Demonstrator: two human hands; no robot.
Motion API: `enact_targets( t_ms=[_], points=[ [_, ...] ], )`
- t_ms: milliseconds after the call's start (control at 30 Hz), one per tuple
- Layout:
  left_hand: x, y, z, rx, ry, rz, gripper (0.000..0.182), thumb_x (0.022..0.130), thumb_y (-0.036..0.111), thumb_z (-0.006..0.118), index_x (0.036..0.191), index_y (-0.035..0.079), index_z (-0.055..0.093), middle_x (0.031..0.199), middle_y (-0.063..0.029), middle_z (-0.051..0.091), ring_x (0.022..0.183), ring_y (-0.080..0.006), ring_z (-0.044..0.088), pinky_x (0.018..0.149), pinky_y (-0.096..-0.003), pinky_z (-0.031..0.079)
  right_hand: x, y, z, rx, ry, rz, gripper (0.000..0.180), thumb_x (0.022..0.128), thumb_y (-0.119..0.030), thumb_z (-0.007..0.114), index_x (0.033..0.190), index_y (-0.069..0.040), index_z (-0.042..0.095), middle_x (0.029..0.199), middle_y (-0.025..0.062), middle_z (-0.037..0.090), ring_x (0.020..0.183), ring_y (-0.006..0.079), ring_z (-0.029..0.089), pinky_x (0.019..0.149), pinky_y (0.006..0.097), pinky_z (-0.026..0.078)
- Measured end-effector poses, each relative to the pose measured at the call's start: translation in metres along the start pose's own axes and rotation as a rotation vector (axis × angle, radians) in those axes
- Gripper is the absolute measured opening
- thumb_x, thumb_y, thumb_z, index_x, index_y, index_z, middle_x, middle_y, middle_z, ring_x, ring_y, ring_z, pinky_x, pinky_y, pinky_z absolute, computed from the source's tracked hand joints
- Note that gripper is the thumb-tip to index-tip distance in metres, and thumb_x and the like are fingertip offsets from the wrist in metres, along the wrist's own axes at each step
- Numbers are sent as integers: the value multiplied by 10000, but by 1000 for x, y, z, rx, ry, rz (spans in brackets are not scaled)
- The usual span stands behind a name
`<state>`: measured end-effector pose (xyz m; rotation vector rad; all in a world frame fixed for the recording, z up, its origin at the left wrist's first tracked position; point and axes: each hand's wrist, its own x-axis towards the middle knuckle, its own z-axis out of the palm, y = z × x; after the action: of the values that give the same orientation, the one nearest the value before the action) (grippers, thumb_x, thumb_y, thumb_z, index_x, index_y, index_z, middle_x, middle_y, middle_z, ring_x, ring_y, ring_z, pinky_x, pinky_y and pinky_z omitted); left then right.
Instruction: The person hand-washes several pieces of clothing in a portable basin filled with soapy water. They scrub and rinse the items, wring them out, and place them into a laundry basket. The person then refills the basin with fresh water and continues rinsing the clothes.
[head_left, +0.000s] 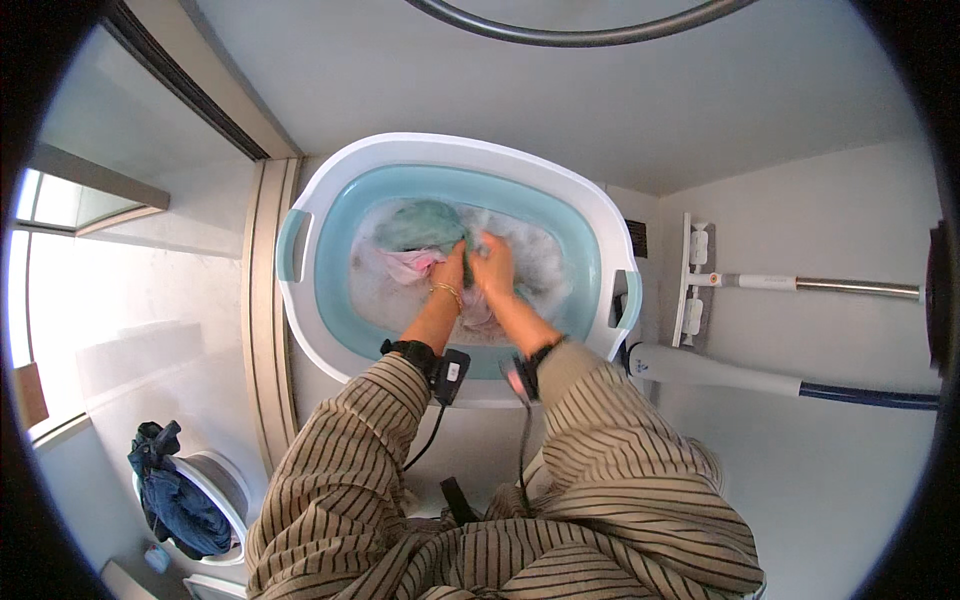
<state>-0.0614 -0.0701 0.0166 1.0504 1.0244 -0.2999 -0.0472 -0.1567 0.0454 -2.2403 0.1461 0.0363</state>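
Note:
A white and pale-blue plastic basin (457, 176) stands before me with sudsy water (382, 304) inside. Wet green cloth (424, 225) bulges out of the suds at the basin's left half, and a pink cloth (409, 262) lies just below it. My left hand (450, 262) grips the green cloth at its right end, beside the pink one. Close on its right, my right hand (491, 264) is slightly blurred, with fingers bent towards the green cloth; whether it holds any is unclear. More pale cloth shows under the water between my wrists.
Dark clothing (184, 502) hangs over a white basket (244, 499) at lower left. A sliding-door track (270, 315) runs left of the basin. On the right are a flat mop (757, 282) and a white and blue handled tool (712, 371). A grey hose (585, 36) curves above.

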Motion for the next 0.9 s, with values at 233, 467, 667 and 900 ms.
enact_targets(
  t_ms=[233, 467, 667, 900],
  points=[
    [17, -16, -23, -443, -486, -244, 396, 952, 342, 463, 1303, 160, 486, 1274, -86, 530, 1004, -254, 600, 804, -425, 515, -10, -41, -15, -205, 58, -282, 274, 858, -313, 622, 996, -81, 668, 959, 169, 645, 847, 360, 623, 722, 449, 487],
    [32, -38, 1, 31, -74, -248, 599, 834, 498, 590, 1148, -2, 490, 1020, -140, 574, 833, -295, 611, 721, -457, 515, 31, 51, 2, -683, 11, 190, 474, 816, -416, 668, 1125, -57, 640, 1102, 182, 644, 1085, 384, 571, 891, 469, 456],
    [-1, -3, 3, 101, -102, -124, 933, 726, 691, 624, 1347, 23, 428, 1355, -163, 432, 1213, -329, 455, 978, -443, 409, -26, 33, -1, 37, -25, 101, 496, 773, -373, 714, 1128, -36, 639, 1100, 202, 638, 1085, 385, 575, 934, 451, 446],
    [2, -5, -3, -352, -168, -99, 344, 913, 345, 523, 1152, 106, 582, 1043, -71, 640, 861, -247, 637, 701, -405, 545, 2, -29, -17, -233, 87, 51, 456, 795, -371, 695, 1114, -47, 661, 1067, 181, 660, 981, 389, 611, 836, 455, 478]
  ],
)
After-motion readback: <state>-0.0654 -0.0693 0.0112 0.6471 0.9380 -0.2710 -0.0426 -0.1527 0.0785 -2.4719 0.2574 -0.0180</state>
